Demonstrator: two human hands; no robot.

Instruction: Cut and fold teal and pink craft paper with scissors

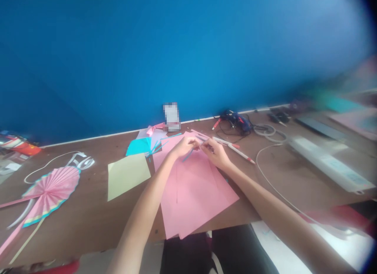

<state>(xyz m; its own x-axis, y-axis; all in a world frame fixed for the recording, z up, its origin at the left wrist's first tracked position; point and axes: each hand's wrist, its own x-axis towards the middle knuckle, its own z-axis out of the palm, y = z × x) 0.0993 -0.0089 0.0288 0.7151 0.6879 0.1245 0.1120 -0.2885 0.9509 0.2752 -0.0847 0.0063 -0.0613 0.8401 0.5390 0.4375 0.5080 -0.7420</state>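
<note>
The person's two bare forearms run up from the bottom edge, where both are cut off. They cross a stack of pink paper sheets point(194, 191) that lies on the brown tabletop point(88, 215) and overhangs its near edge. The left hand point(185, 145) and right hand point(216, 152) meet over the far end of the sheets, fingers curled and pinched around a thin blue-and-pink paper strip point(193, 149); the strip is too small and blurred to make out how each hand grips it. Just beside the right hand lies a white pen point(235, 149). A yellow sheet point(126, 176) lies left of the pink stack, a pleated pink fan point(51, 189) farther left. The right edge is blurred.
</note>
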